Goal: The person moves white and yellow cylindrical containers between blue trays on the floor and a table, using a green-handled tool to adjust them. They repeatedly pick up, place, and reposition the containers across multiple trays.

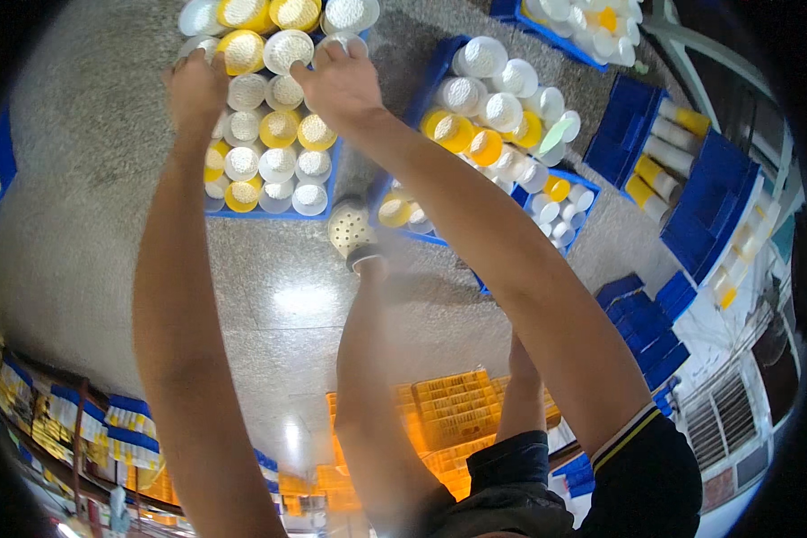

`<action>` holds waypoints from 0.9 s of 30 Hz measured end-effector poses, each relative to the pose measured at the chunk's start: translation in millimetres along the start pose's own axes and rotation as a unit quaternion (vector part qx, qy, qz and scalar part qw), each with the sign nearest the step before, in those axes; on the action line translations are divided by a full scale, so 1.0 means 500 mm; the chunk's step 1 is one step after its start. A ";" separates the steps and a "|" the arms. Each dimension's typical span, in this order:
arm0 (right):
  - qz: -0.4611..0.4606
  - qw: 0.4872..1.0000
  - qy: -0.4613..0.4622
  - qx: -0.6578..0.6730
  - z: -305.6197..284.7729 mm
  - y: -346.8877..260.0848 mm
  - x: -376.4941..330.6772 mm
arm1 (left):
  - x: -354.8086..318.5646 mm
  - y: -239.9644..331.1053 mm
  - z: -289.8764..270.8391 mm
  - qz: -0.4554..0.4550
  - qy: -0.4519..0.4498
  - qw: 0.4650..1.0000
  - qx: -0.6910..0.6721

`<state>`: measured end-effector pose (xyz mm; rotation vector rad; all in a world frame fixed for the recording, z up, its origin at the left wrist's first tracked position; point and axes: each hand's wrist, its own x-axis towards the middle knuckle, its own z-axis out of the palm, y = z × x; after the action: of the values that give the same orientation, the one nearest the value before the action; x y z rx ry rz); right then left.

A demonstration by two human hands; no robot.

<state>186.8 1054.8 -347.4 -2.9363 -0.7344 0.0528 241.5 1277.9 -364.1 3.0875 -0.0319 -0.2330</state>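
Seen from overhead: both arms stretched down toward a blue crate (pixel 269 213) packed with upright yarn cones in white and yellow, standing on a speckled grey floor (pixel 90 224). Left hand (pixel 195 88) at eleven o'clock, fingers curled over the top of a white cone (pixel 197 47) near the crate's far left side; grip looks closed on it, though fingertips hidden behind the knuckles. Right hand (pixel 339 82) at twelve o'clock, fingers bent over another white cone (pixel 289 50) in the far rows, apparently grasping its rim; whether it clamps or merely rests, cannot tell for sure. Cones set tip-down, open ends up, shoulder to shoulder in rows, most likely so none topples and each can be pulled out from above.

Just beside, at one o'clock, a second blue crate (pixel 439 67) with more white and yellow cones, tilted and less orderly. Further stacks of blue trays (pixel 717 197) with cones at two to three o'clock. A perforated pale shoe (pixel 350 229) planted in the narrow gap between the two crates, leg rising toward centre frame. Orange crates (pixel 448 412) at six o'clock, shelving with blue and yellow goods (pixel 72 412) at eight o'clock.

Open floor wide to the left, from eight to ten o'clock; tight room to the right, hemmed by crate edges. Crate walls low, so lifting straight up appears unhindered.
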 end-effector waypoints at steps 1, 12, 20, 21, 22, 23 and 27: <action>0.016 1.000 -0.003 -0.003 0.018 -0.009 0.014 | 0.025 -0.007 0.011 -0.023 -0.071 0.997 -0.017; 0.123 0.963 0.150 0.185 -0.121 -0.007 -0.160 | -0.185 -0.017 -0.171 0.010 0.008 0.999 -0.037; 0.501 0.839 -0.053 0.207 -0.301 0.046 -0.716 | -0.567 0.334 -0.340 0.135 -0.134 0.955 -0.226; 0.561 0.762 0.059 0.318 -0.300 0.065 -0.787 | -0.599 0.399 -0.331 0.154 -0.149 0.943 -0.255; 0.599 0.734 0.059 0.313 -0.304 0.082 -0.860 | -0.625 0.469 -0.312 0.172 -0.165 0.929 -0.284; 0.588 0.754 0.101 0.274 -0.310 0.100 -0.933 | -0.645 0.538 -0.291 0.214 -0.149 0.916 -0.304; 0.627 0.769 0.010 0.124 -0.303 0.171 -1.146 | -0.676 0.812 -0.177 0.315 -0.179 0.863 -0.351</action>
<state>-269.4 694.4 -203.5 -2.5478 1.2116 0.1987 -86.2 884.2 -207.0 2.1228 -0.7633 -0.6097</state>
